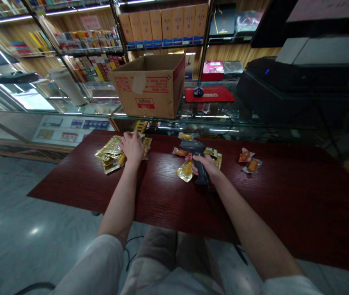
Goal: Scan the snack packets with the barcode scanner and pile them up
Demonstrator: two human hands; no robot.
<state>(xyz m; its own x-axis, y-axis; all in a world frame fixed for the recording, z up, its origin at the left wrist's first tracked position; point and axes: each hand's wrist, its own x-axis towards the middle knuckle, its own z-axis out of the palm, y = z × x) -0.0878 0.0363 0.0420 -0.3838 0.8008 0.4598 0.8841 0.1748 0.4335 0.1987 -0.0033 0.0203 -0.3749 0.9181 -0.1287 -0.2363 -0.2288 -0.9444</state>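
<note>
My left hand [132, 148] is palm down over a heap of gold foil packets [109, 149] at the table's left. Its fingers are apart and bent down onto the heap, with their tips partly hidden. My right hand [206, 166] is wrapped round the grip of a black handheld barcode scanner [192, 145], its head pointing left. Under and around the scanner lie more gold packets [185, 171] and a small clear-wrapped brown snack [180, 152]. A yellow wrapped snack [186, 136] lies just beyond. Two wrapped brown snacks [252, 165] sit apart on the right.
The dark red table [162, 200] meets a glass counter at its far edge. On that counter stand an open cardboard box [146, 92], a mouse [198, 91] on a red mat [220, 94], and a large black machine [300, 94]. Stocked shelves rise behind.
</note>
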